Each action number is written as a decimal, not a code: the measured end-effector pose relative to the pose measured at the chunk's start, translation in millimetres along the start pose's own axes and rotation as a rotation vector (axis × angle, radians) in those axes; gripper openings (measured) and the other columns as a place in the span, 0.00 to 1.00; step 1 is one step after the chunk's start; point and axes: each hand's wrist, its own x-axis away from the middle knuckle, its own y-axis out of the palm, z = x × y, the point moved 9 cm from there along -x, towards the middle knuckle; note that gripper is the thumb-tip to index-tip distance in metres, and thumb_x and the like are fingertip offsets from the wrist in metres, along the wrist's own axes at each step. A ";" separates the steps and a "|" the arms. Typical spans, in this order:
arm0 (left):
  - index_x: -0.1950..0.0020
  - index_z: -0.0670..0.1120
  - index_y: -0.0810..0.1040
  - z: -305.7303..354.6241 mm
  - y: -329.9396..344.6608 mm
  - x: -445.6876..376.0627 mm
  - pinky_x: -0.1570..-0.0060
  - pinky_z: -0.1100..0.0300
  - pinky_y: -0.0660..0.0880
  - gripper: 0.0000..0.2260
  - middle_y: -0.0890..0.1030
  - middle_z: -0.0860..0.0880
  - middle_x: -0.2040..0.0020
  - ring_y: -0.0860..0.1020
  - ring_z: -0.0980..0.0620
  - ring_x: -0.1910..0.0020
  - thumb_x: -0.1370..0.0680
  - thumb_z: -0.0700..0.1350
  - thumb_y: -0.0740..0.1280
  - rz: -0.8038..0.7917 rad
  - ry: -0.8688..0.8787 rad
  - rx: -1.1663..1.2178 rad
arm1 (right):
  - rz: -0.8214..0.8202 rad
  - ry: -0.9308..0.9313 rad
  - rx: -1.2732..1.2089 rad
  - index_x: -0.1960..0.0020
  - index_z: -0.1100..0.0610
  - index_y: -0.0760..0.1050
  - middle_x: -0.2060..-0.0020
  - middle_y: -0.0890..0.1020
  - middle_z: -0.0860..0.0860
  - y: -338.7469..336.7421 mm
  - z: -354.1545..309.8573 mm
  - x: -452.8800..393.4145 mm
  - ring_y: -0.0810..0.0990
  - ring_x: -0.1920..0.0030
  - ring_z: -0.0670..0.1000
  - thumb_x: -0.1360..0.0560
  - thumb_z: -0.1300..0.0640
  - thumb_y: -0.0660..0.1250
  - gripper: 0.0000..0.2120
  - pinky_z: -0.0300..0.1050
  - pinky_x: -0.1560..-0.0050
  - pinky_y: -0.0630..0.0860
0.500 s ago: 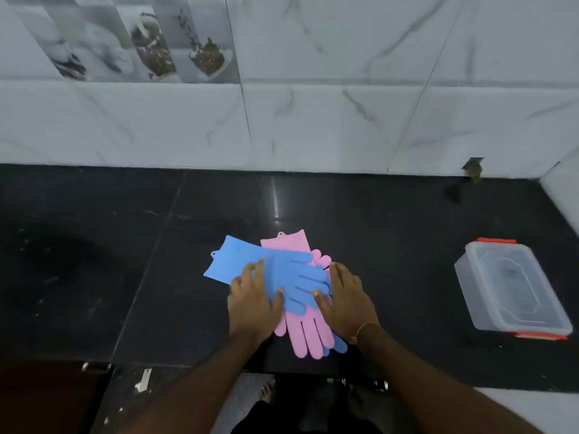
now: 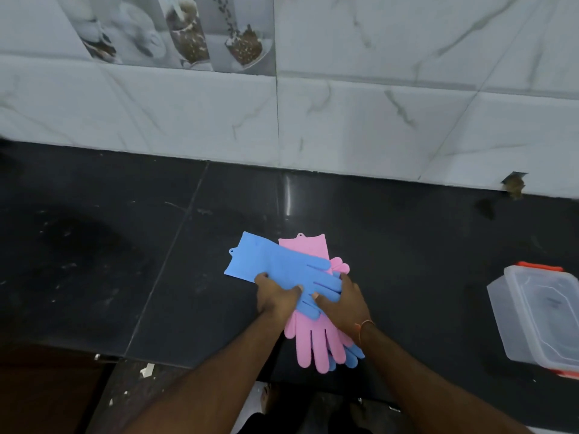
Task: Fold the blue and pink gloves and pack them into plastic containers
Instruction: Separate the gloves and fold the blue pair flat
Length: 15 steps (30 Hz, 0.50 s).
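Observation:
A stack of gloves lies on the black counter near its front edge. The top blue glove lies across the pile, cuff to the left. Under it a pink glove points its fingers toward me, and its cuff shows behind. Tips of another blue glove peek out below. My left hand grips the blue glove's lower edge, thumb on top. My right hand holds the blue glove's fingers against the pile. A clear plastic container with orange clips stands at the right, lid on.
A white marble-tiled wall rises behind the counter. A small hole marks the wall's base at the right. The counter's front edge runs just below the gloves, with floor and my feet beyond it.
My hands have slid toward each other and closed on the top blue glove. The view has shifted slightly, otherwise the pile and container lie as before.

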 end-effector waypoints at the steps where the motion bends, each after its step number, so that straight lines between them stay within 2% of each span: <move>1: 0.21 0.41 0.65 0.1 -4.8 -6.3 0.36 0.51 0.81 0.40 0.80 0.41 0.30 0.83 0.41 0.34 0.26 0.41 0.83 -0.005 0.019 -0.026 | 0.005 -0.007 -0.036 0.22 0.51 0.67 0.31 0.76 0.53 5.3 -4.5 -0.3 0.78 0.34 0.54 0.23 0.45 0.75 0.33 0.56 0.32 0.78; 4: 0.21 0.43 0.67 2.6 -23.8 -24.2 0.36 0.52 0.81 0.37 0.80 0.42 0.29 0.82 0.42 0.33 0.25 0.42 0.83 -0.020 0.067 -0.096 | -0.020 -0.018 -0.095 0.24 0.52 0.69 0.32 0.77 0.53 23.8 -21.8 -3.2 0.79 0.34 0.54 0.21 0.49 0.74 0.29 0.59 0.31 0.79; 7: 0.21 0.42 0.68 5.3 -53.7 -42.2 0.32 0.48 0.81 0.36 0.80 0.42 0.28 0.81 0.41 0.31 0.25 0.42 0.82 0.005 0.087 -0.107 | -0.050 -0.047 -0.129 0.25 0.54 0.70 0.32 0.78 0.53 48.9 -47.7 -6.1 0.79 0.35 0.53 0.20 0.52 0.73 0.26 0.55 0.31 0.79; 10: 0.21 0.42 0.68 10.2 -91.5 -61.6 0.34 0.51 0.79 0.37 0.79 0.42 0.28 0.80 0.41 0.31 0.25 0.43 0.82 0.046 0.111 -0.132 | -0.056 -0.107 -0.178 0.27 0.55 0.72 0.34 0.79 0.54 78.1 -79.4 -7.7 0.81 0.37 0.52 0.20 0.56 0.73 0.23 0.51 0.34 0.80; 13: 0.19 0.42 0.67 10.5 -129.9 -80.2 0.34 0.52 0.78 0.38 0.78 0.42 0.26 0.79 0.42 0.29 0.25 0.44 0.82 0.071 0.119 -0.135 | -0.061 -0.108 -0.167 0.24 0.56 0.70 0.32 0.77 0.55 110.2 -105.0 -10.3 0.80 0.35 0.54 0.20 0.55 0.73 0.26 0.56 0.31 0.79; 15: 0.18 0.42 0.67 10.2 -147.4 -89.0 0.34 0.52 0.78 0.41 0.78 0.42 0.25 0.78 0.42 0.28 0.25 0.45 0.83 0.060 0.129 -0.122 | -0.057 -0.093 -0.142 0.23 0.55 0.69 0.32 0.75 0.54 122.9 -115.2 -12.6 0.79 0.34 0.54 0.20 0.53 0.73 0.28 0.55 0.31 0.79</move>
